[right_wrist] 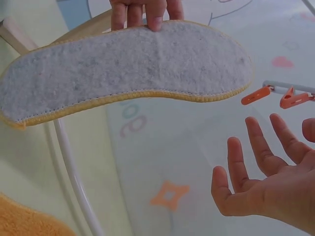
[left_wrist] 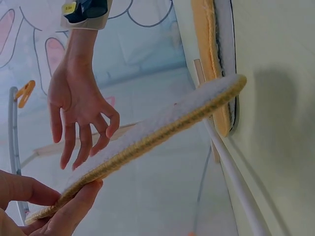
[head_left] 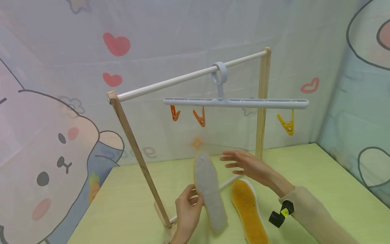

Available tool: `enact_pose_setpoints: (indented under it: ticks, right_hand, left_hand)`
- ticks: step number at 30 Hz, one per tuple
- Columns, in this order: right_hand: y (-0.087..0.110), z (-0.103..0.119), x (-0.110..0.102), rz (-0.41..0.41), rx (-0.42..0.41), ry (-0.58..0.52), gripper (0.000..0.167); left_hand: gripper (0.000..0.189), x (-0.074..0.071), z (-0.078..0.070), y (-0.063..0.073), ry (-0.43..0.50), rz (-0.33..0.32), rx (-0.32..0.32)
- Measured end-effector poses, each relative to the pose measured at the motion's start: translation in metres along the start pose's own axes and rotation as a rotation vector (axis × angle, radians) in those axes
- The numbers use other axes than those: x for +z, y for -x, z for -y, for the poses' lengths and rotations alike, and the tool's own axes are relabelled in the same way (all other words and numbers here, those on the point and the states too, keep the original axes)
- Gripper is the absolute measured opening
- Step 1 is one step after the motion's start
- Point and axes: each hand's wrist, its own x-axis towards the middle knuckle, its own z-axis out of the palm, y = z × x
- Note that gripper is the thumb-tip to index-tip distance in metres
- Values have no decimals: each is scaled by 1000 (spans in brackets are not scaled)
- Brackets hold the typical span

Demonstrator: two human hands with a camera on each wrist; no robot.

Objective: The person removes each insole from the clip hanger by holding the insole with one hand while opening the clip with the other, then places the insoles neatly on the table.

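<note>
My left hand (head_left: 188, 206) pinches a shoe insole (head_left: 210, 191) by its left edge, thumb on the grey felt side. In the right wrist view the grey felt face of this insole (right_wrist: 128, 73) shows a yellow stitched border. Fingers spread and holding nothing, my right hand (head_left: 248, 167) hovers to the right of the insole's upper end. A second insole (head_left: 248, 210), fuzzy orange side up, lies on the table below my right hand. Above hangs a pale hanger (head_left: 236, 103) with two orange clips (head_left: 199, 117) on its left half and a yellow clip (head_left: 287, 123) at its right end.
The hanger hooks over the white rail (head_left: 173, 79) of a stand with wooden posts (head_left: 137, 156). A lower white bar (head_left: 228, 182) runs behind the insoles. All this stands on a pale green table (head_left: 112, 203) before a cartoon-printed cloth (head_left: 170, 37).
</note>
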Motion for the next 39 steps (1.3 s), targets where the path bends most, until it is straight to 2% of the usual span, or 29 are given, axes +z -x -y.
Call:
enact_pose_setpoints:
  ticks: [10, 18, 25, 30, 39]
  right_hand:
    - [12, -10, -8, -9, -24, -35, 43]
    - [24, -16, -14, 6, -40, -119, 42]
    - [33, -21, -17, 31, -81, -162, 40]
    - [40, -24, -18, 32, -112, -183, 39]
    - [52, -25, -24, -21, -92, -152, 40]
  left_hand:
    - [18, 0, -2, -1, 22, 33, 12]
    - [19, 1, -3, -4, 17, 55, -1]
    - [21, 3, -3, -6, 115, 106, -60]
    - [22, 5, -3, -9, 166, 143, -60]
    - [22, 14, -2, -13, 226, 196, -112]
